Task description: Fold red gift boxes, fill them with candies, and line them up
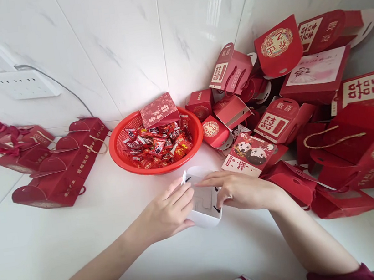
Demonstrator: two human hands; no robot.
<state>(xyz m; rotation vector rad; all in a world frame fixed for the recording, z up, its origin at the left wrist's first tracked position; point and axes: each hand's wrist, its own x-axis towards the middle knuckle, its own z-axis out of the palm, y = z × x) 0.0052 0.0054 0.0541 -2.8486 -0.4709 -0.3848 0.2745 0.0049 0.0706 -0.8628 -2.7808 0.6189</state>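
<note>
A small cardboard gift box (204, 206) is between my hands over the white tabletop, its top open and its plain white inside facing me. Short dark cord ends show on its inner walls. My left hand (172, 211) grips the left wall, thumb low and fingers over the upper edge. Over the right wall is my right hand (238, 190), its index finger stretched across the opening and its other fingers bent at the wall near a cord end. Just beyond the box stands a red plastic basket (119, 151) of wrapped candies (158, 146), with a red patterned box (159, 110) lying on top.
Many red gift boxes (270, 122) are heaped at the right, against the wall. At the left stands a row of closed dark red boxes (69, 167) with cord handles, near ribbon-tied boxes (18, 144). A power strip (24, 84) is on the tiled wall, its cable hanging down.
</note>
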